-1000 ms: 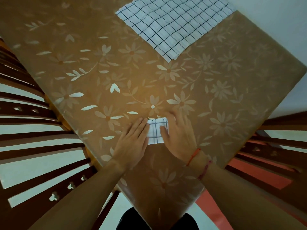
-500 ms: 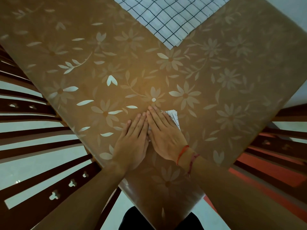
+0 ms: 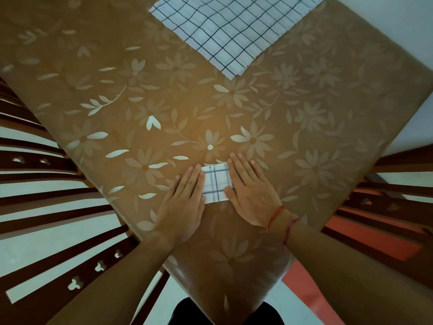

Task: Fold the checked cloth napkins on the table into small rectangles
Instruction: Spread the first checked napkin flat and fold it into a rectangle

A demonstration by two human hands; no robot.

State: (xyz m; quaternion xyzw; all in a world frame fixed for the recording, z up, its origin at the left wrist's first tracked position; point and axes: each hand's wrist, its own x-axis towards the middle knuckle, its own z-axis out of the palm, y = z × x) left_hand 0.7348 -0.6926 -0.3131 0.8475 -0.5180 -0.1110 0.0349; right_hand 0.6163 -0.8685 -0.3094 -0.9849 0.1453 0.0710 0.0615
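A small folded checked napkin (image 3: 216, 184), white with dark lines, lies near the table's front corner. My left hand (image 3: 184, 202) rests flat on its left edge, fingers together and pointing away from me. My right hand (image 3: 249, 188) lies flat on its right edge, with red threads around the wrist. Both palms press down; neither hand grips anything. A stack of unfolded checked napkins (image 3: 225, 26) lies spread at the far side of the table, partly cut off by the top of the view.
The table (image 3: 304, 137) wears a brown cloth with pale flowers, and its corner points toward me. Dark wooden chair backs (image 3: 46, 184) stand along the left edge, and another chair (image 3: 386, 195) stands at the right. The floor below is pale, with a red patch.
My hands were side by side covering the folded napkin; they have slid apart to its two ends, so its middle shows again.
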